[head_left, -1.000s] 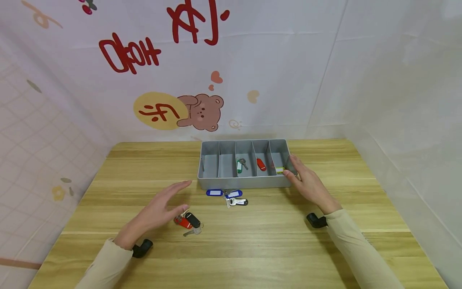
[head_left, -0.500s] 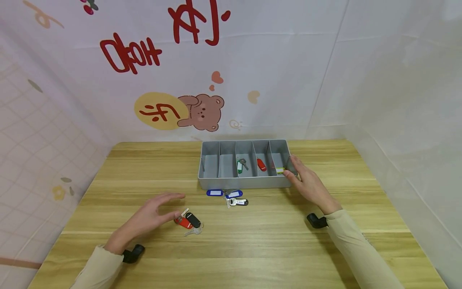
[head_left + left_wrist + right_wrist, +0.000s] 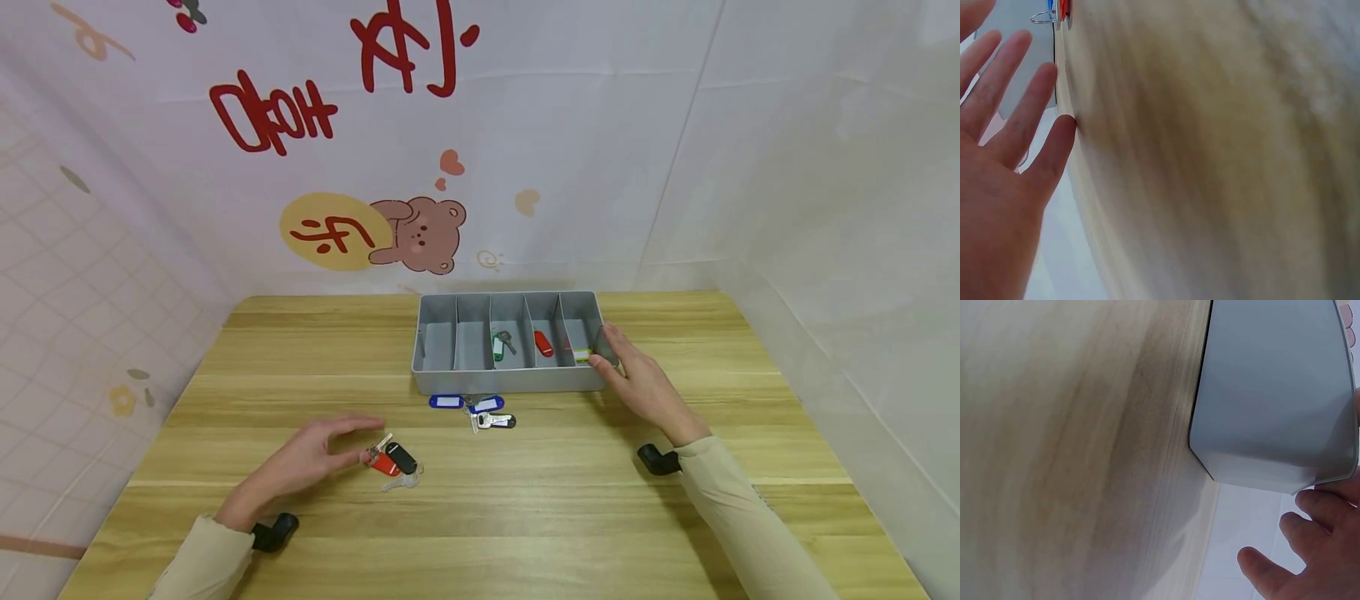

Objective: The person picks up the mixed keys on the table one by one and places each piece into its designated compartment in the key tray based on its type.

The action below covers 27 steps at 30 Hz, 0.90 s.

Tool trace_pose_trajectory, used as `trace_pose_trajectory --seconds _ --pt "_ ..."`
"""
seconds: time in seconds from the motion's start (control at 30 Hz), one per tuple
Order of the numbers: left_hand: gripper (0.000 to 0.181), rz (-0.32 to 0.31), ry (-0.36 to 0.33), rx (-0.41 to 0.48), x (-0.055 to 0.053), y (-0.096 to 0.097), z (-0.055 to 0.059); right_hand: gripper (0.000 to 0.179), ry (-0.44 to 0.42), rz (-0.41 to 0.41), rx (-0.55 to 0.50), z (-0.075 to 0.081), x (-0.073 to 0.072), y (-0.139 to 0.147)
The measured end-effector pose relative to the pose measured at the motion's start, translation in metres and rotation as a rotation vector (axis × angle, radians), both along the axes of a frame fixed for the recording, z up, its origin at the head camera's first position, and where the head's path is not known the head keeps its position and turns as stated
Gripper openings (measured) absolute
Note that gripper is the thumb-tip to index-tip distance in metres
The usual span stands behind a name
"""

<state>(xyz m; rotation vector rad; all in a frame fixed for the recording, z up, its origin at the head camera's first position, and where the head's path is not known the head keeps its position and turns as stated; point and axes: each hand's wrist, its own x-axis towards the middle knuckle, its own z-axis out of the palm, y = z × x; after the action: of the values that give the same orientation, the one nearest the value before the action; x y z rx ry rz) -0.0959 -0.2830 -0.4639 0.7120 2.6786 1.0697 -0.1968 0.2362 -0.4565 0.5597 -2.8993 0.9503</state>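
My left hand is low over the table, its thumb tip at a key with a red tag; I cannot tell whether they touch. In the left wrist view its fingers are spread. A black-tagged key lies against the red one. At the right end of a grey five-slot tray, my right hand holds the front corner, thumb over the rim and fingers along the outer side. Inside the tray are a green-tagged key, a red tag and a yellow tag, partly hidden by the thumb.
Blue-tagged keys and another black-tagged key lie just before the tray's front wall. A printed cloth hangs behind the wooden table and along its sides.
My left hand has drawn back left and lower, its fingers nearing the red-tagged key. A key there now tilts upward. My right hand has stayed on the tray's corner.
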Motion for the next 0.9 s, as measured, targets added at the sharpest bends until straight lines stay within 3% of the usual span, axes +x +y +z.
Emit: trace_pose_trajectory --seconds 0.43,0.9 --pt "0.029 -0.082 -0.028 0.007 -0.0008 -0.0045 -0.0007 0.074 0.003 0.003 -0.002 -0.0003 0.0002 0.0001" --pt "0.019 -0.038 -0.017 -0.015 -0.0048 -0.0037 -0.0041 0.073 0.002 0.002 0.003 -0.0005 -0.0001 0.0006"
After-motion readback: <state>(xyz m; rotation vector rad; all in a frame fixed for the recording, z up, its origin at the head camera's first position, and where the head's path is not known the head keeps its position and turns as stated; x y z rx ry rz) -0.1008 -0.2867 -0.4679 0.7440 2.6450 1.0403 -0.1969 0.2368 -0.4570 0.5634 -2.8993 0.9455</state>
